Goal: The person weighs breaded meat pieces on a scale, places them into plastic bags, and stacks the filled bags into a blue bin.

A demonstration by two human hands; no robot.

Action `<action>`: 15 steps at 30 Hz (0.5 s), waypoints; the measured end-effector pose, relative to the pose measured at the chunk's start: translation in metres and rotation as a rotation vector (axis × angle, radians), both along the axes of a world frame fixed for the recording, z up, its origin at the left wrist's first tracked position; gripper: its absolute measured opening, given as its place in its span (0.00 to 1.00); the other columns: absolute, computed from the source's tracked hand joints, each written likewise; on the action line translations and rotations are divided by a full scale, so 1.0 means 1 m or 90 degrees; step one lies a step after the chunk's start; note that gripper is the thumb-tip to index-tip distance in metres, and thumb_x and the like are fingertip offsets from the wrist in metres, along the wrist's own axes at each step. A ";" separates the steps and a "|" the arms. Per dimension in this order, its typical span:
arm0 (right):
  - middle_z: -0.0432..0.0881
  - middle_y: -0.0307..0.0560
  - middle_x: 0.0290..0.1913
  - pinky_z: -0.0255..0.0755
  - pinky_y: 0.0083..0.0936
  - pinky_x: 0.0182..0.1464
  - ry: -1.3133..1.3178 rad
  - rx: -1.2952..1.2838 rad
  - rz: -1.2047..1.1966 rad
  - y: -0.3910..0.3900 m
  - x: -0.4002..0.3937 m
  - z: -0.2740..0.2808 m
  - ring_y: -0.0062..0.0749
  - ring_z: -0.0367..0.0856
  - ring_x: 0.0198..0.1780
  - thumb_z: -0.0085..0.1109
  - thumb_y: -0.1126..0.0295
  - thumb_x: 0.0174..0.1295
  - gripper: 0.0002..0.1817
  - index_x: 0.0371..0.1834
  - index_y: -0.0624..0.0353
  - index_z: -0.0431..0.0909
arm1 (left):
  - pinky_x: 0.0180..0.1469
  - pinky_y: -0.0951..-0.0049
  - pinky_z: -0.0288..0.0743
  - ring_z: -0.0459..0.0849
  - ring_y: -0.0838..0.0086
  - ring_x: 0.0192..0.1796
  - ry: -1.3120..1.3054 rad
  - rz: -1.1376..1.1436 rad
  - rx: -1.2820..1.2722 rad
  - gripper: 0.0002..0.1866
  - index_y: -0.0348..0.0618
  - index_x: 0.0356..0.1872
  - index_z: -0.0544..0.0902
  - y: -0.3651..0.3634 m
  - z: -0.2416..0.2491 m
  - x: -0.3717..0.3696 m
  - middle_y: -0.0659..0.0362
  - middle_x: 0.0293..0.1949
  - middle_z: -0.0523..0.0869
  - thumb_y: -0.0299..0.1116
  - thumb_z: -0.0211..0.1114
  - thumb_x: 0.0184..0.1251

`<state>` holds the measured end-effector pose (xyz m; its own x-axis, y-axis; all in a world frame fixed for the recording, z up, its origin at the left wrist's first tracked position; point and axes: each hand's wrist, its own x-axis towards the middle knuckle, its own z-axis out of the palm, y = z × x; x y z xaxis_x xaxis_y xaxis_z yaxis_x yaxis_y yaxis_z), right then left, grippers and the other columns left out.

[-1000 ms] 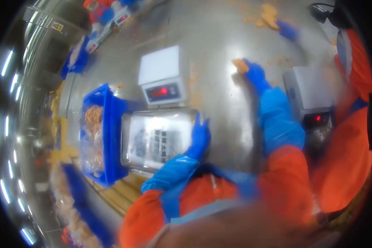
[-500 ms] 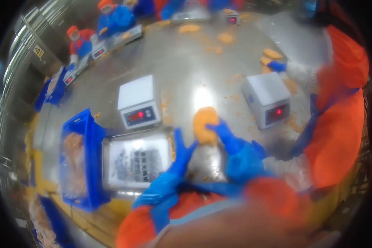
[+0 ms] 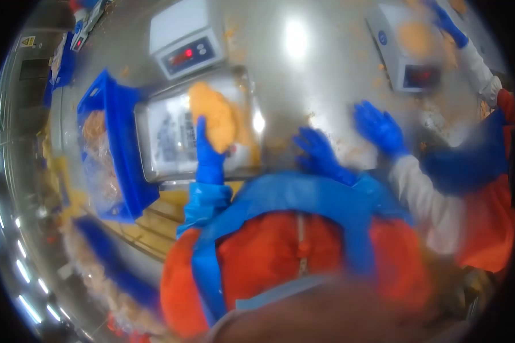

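Note:
My left hand (image 3: 209, 160), in a blue glove, grips an orange breaded cutlet (image 3: 216, 117) by its near left side. The cutlet is raised over a metal tray (image 3: 146, 143), where a white printed plastic bag (image 3: 169, 134) lies. My right hand (image 3: 321, 153), also gloved in blue, is apart from the cutlet, low over the steel table, with its fingers spread and nothing in them. Close to its right is a co-worker's gloved hand (image 3: 380, 127) with a white sleeve.
A white scale (image 3: 186, 34) with a red display stands behind the tray. At the left, a blue crate (image 3: 126, 154) contains bagged food. Another scale (image 3: 403, 51), at the right, has a blurred cutlet (image 3: 416, 39) over it. Crumbs dot the steel table (image 3: 303, 86).
The cutlet has gone from between my hands leftward to above the tray, now in my left hand. My right hand has let go of it. The view has tilted down.

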<state>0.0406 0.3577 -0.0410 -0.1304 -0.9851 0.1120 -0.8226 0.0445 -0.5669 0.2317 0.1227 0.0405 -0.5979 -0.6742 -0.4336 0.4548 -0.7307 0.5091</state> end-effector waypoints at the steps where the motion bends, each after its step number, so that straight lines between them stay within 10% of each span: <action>1: 0.58 0.51 0.69 0.45 0.42 0.70 -0.005 0.002 0.001 -0.003 0.009 -0.012 0.48 0.54 0.70 0.47 0.60 0.65 0.28 0.69 0.50 0.57 | 0.61 0.61 0.67 0.73 0.61 0.59 -0.015 0.003 -0.023 0.29 0.38 0.63 0.65 -0.002 0.005 0.001 0.51 0.59 0.73 0.46 0.55 0.67; 5: 0.56 0.50 0.70 0.41 0.48 0.70 0.177 -0.118 0.234 -0.042 0.038 -0.024 0.48 0.53 0.71 0.37 0.63 0.65 0.26 0.68 0.52 0.58 | 0.60 0.62 0.69 0.74 0.62 0.58 -0.064 -0.004 -0.036 0.28 0.39 0.63 0.66 0.007 0.008 -0.015 0.53 0.58 0.74 0.46 0.55 0.67; 11: 0.56 0.59 0.69 0.36 0.48 0.72 0.121 0.087 0.113 -0.121 0.039 -0.038 0.52 0.48 0.72 0.41 0.68 0.58 0.31 0.66 0.68 0.55 | 0.60 0.63 0.69 0.75 0.62 0.57 -0.101 0.026 -0.017 0.27 0.40 0.62 0.66 0.009 -0.006 -0.019 0.54 0.58 0.75 0.45 0.55 0.67; 13: 0.59 0.62 0.66 0.38 0.47 0.71 -0.017 -0.162 -0.037 -0.141 0.033 -0.049 0.53 0.51 0.70 0.43 0.71 0.55 0.30 0.64 0.70 0.58 | 0.60 0.64 0.69 0.75 0.63 0.57 -0.116 0.044 -0.009 0.27 0.41 0.62 0.67 0.006 -0.013 -0.013 0.54 0.57 0.75 0.45 0.55 0.67; 15: 0.61 0.63 0.64 0.41 0.46 0.71 0.273 -0.133 -0.058 -0.159 0.021 -0.045 0.52 0.55 0.68 0.43 0.72 0.56 0.28 0.63 0.68 0.60 | 0.59 0.64 0.69 0.75 0.63 0.57 -0.123 0.069 -0.003 0.26 0.41 0.62 0.67 0.007 -0.019 -0.004 0.54 0.57 0.75 0.45 0.54 0.68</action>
